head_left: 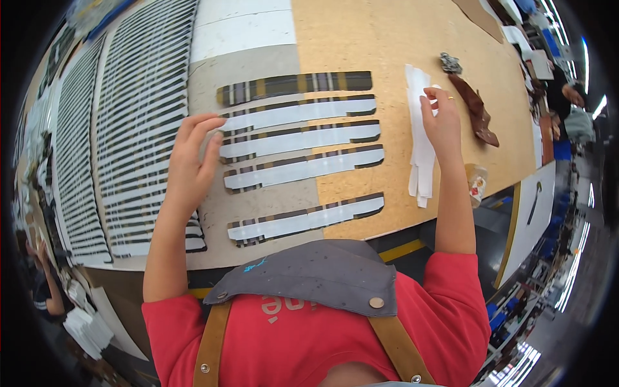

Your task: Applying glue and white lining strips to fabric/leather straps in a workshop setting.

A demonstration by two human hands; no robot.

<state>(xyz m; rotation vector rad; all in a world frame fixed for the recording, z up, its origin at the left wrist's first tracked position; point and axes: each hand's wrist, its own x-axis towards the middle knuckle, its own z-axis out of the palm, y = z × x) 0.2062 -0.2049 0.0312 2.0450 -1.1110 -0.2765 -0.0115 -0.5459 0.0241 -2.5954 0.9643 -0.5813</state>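
Several plaid fabric strips [303, 86] lie in a column before me. The farthest shows bare plaid; the nearer ones each carry a white backing strip [309, 140] along most of their width. My left hand [193, 155] is at the left ends of the far strips, fingers and thumb apart, fingertips at the edge of the second one. On the right, a stack of long white strips [420, 155] lies lengthwise away from me. Over its far part, my right hand [442, 119] has thumb and fingers drawn together, apparently pinching a white strip; the fingertips partly hide it.
Long rows of similar plaid and white strips [145, 129] cover the table's left side. A brown scrap [474, 109] and a crumpled grey-green bit [451, 62] lie right of the white stack. A clear bag [477, 184] sits at the near right edge. Other people are at both sides.
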